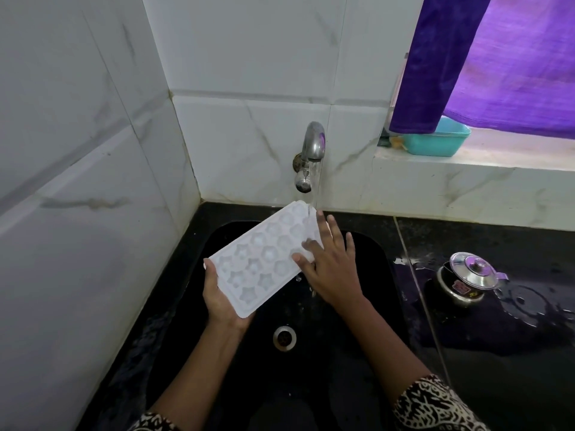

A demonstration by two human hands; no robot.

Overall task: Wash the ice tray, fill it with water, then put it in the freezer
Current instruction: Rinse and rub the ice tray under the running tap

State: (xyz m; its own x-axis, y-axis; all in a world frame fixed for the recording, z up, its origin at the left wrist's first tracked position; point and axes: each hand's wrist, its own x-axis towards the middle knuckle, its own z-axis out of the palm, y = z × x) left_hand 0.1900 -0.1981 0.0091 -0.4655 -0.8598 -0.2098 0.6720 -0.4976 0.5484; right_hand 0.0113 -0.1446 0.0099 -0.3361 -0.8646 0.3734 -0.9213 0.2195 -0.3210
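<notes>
While the left hand (222,298) is gripping the near end of the ice tray (264,259) over the sink (367,250), the tap (312,141) is running onto its far corner. Further right, the right hand (329,265) is lying open, fingers spread across the moulds, holding nothing. Judgement: tilting and shifting the tray should be rinsing every cavity.

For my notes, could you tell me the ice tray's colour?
White, seen clearly in the head view: ice tray.
</notes>
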